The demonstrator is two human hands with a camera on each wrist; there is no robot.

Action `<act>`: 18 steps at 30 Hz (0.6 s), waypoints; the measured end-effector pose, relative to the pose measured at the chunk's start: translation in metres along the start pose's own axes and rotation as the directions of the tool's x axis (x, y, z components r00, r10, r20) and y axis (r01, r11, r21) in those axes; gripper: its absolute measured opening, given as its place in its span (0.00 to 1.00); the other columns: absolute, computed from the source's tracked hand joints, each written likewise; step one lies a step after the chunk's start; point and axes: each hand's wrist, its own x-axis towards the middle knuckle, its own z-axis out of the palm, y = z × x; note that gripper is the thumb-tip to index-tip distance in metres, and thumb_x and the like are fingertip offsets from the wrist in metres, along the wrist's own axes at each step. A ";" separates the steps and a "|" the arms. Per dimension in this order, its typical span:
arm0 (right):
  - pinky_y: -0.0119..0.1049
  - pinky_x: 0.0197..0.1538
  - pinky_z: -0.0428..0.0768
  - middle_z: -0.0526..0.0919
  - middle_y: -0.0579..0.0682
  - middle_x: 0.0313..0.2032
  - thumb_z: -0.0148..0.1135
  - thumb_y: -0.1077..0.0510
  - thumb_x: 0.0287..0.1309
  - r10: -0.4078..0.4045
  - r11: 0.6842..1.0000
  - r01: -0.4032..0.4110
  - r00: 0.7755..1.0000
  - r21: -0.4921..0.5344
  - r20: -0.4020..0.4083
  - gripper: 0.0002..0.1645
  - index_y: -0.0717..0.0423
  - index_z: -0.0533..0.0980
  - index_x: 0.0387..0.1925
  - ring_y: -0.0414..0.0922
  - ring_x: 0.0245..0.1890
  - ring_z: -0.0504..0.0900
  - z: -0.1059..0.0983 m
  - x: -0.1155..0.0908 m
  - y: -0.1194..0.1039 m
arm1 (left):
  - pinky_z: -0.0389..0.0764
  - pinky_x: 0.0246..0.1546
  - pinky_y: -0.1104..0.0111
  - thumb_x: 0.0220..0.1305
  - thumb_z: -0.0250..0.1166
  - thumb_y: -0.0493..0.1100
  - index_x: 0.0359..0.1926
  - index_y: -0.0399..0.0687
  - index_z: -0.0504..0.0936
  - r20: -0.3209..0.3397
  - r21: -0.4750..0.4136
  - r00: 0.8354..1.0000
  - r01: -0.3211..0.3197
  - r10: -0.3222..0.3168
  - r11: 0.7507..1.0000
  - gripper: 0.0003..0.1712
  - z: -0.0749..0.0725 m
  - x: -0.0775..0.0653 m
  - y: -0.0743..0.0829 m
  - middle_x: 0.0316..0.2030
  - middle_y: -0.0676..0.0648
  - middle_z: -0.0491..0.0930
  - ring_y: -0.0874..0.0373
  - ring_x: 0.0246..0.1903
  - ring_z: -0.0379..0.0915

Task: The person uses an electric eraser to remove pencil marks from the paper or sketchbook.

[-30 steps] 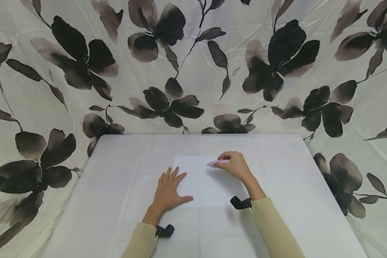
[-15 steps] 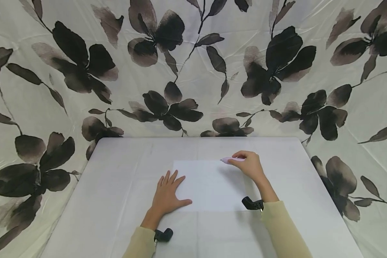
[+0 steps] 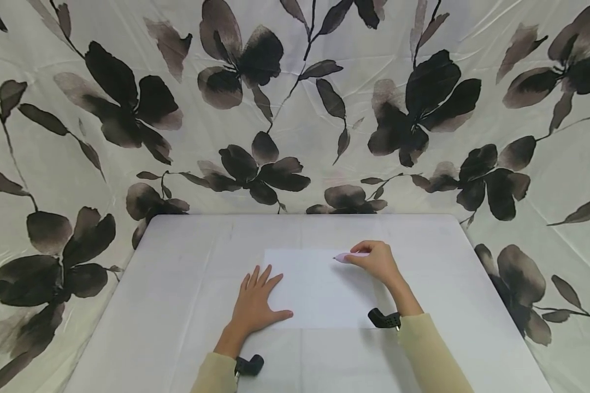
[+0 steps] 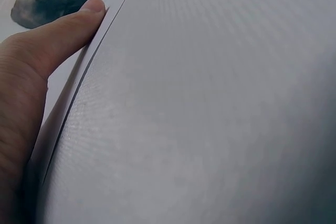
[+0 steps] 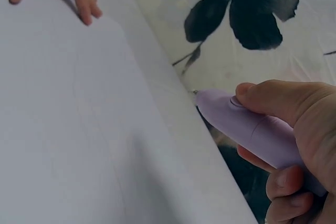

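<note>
A white sheet of paper (image 3: pixel 310 295) lies on the white table. My left hand (image 3: pixel 253 305) rests on its left side with fingers spread and thumb stretched out. In the left wrist view, the thumb (image 4: pixel 68 32) lies along the sheet's near edge. My right hand (image 3: pixel 378 265) grips a lilac pen-shaped tool (image 3: pixel 346 257) over the far part of the paper. The right wrist view shows the tool's thick body (image 5: pixel 252 129), its small metal tip, and the thumb resting at a button. The tip looks raised off the paper, its shadow falling apart from it.
The white-covered table (image 3: pixel 177 305) extends around the paper on all sides. Behind and beside it hangs a pale cloth (image 3: pixel 324 33) with dark flowers. A black wrist camera (image 3: pixel 383 318) sits on the right wrist, another black camera (image 3: pixel 249 365) on the left.
The right hand with the lilac tool has moved right and away across the paper, then slightly back toward me. The left hand has stayed in place; the head view has tilted slightly.
</note>
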 end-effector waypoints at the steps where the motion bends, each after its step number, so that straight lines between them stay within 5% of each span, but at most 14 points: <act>1: 0.37 0.32 0.74 0.79 0.42 0.29 0.71 0.39 0.32 0.003 1.000 -0.003 1.000 0.005 0.005 0.19 0.45 0.79 0.24 0.42 0.32 0.74 0.003 0.000 -0.001 | 0.43 0.59 0.48 0.28 0.49 0.84 0.61 0.63 0.64 -0.004 0.000 1.000 -0.002 0.002 1.000 0.57 0.000 -0.001 0.000 0.65 0.48 0.53 0.45 0.64 0.39; 18: 0.36 0.30 0.73 0.79 0.41 0.25 0.73 0.43 0.31 -0.011 1.000 0.010 0.999 0.017 0.043 0.13 0.43 0.79 0.19 0.41 0.30 0.74 0.040 0.009 -0.019 | 0.41 0.59 0.49 0.29 0.48 0.84 0.62 0.64 0.63 0.010 0.019 1.000 0.001 -0.002 1.000 0.56 0.002 0.000 -0.001 0.65 0.49 0.52 0.46 0.64 0.37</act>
